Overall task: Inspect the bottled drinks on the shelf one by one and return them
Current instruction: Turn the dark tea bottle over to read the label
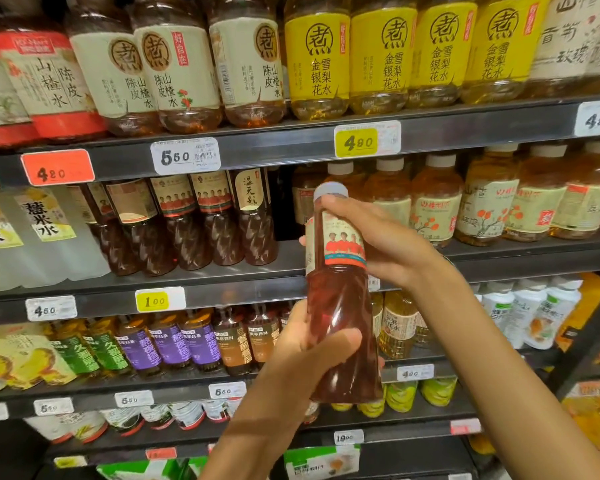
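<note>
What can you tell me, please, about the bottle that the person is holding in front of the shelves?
The held bottle is slim clear plastic, filled with reddish-brown drink, upright with a slight tilt. It has a pale cap and a label showing figures in red. The right hand grips its upper part around the label, just below the cap; the left hand grips the lower body. It is off the shelf, in front of the middle shelf's gap beside matching bottles.

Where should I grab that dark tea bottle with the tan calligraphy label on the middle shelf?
Take the dark tea bottle with the tan calligraphy label at its narrow labelled shoulder, from the front. It stands upright, last in its row, with an open gap on its right.
</note>
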`<state>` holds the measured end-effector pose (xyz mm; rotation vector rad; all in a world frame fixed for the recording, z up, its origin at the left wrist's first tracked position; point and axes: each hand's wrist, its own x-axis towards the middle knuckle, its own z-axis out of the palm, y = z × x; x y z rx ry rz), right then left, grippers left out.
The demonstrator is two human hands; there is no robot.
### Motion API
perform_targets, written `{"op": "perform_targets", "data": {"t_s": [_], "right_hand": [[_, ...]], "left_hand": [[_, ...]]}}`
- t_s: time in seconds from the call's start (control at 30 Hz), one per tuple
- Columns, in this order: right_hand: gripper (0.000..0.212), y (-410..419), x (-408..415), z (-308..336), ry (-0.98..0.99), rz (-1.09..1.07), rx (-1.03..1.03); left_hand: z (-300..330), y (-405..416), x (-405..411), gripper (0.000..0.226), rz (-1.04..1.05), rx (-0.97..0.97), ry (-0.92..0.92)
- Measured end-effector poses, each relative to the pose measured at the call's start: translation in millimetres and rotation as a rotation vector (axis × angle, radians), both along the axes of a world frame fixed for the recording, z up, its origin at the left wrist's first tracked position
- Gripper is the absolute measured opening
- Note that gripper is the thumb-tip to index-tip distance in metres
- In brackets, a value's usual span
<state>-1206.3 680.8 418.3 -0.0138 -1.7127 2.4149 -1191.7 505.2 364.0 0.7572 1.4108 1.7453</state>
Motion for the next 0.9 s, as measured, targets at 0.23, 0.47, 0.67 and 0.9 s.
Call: {"op": "perform_targets", "data": {"t_s": [0.23,0.47,0.67,0.9], "right_hand": [[0.047,-9,12,5,0.302,-0.074,0.11],[0.058,-15,30,4,0.523,0.072,0.325],[0.062,-27,44,8,0.54,-0.152,0.499],[0.057,-35,28,-3,0.488,-0.288,0.569]], "left_hand": [[-27,12,-22,0.059,-0.003,-0.03,0.22],[-29,14,-31,0.053,0.06,-0.102,0.387],[-20,22,-33,0.058,0.299,0.072,0.497],[-31,36,-30,0.06,0.452,0.077,0.459]]}}
